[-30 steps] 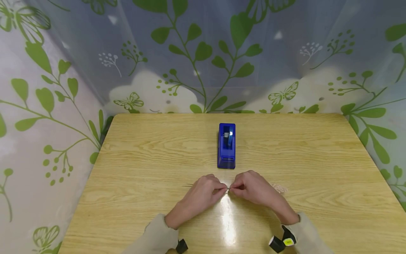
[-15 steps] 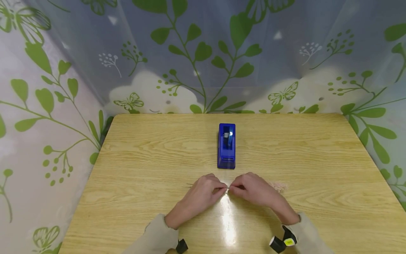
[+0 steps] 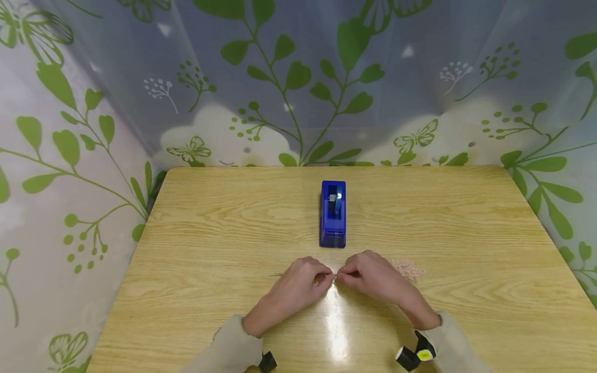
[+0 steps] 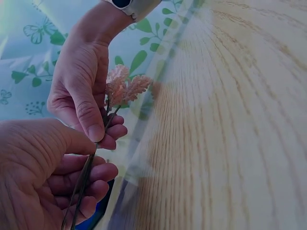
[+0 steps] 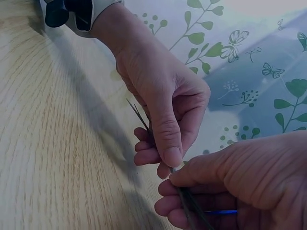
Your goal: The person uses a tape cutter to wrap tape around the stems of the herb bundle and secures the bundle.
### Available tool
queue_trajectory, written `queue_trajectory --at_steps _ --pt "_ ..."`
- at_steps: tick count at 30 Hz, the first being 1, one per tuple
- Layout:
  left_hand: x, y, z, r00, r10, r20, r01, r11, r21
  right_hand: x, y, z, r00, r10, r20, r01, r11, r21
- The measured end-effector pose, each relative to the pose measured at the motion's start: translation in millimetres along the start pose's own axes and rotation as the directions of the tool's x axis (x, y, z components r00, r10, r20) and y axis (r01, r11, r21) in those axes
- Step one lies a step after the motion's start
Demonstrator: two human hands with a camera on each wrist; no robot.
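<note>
Thin flower stems (image 4: 85, 175) are pinched between thumb and curled fingers by the left hand (image 3: 298, 284) and right hand (image 3: 373, 277), at 6 o'clock of the blue tape dispenser (image 3: 333, 213) on the desk (image 3: 210, 233); pink blossoms (image 3: 407, 269) protrude at 3 o'clock.

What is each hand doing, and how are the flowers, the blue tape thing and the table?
left hand: pinches the thin stems.
right hand: pinches the same stems, thumb tip against the left hand's.
flower stems: thin, bunched, held between both hands.
pink flower heads: fluffy, sticking out past the right hand.
blue tape dispenser: standing on the table, untouched.
table: wooden, shiny glare near the hands.
</note>
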State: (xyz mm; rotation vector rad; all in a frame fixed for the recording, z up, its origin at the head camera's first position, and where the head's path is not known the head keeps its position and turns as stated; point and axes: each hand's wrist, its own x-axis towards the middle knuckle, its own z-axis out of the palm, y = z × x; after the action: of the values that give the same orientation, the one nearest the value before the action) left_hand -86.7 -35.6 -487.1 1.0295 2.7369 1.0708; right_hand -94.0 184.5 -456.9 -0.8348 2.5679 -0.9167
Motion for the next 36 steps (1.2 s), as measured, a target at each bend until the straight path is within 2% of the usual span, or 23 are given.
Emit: queue_trajectory --at_steps 7,15,24,36 --pt "0.1 -0.6 1.1 1.0 -0.003 -0.01 0.003 0.999 0.034 1.0 -2.3 2.6 1.0 -0.016 -0.017 0.014 0.995 -0.099" --pt "-1.2 -3.8 2.1 0.998 0.045 -0.046 -0.044 0.999 0.019 0.9 -3.1 2.3 1.0 -0.018 -0.021 0.016 0.994 -0.112" --pt "-3.1 -5.1 1.7 0.998 0.041 -0.054 -0.04 0.999 0.011 0.0 -3.2 4.9 0.998 -0.002 0.069 0.007 0.998 -0.068" --pt "-2.6 -4.3 2.3 0.996 0.051 -0.079 -0.051 0.999 0.007 0.4 -1.4 6.6 0.999 -0.03 -0.015 0.028 0.994 -0.105"
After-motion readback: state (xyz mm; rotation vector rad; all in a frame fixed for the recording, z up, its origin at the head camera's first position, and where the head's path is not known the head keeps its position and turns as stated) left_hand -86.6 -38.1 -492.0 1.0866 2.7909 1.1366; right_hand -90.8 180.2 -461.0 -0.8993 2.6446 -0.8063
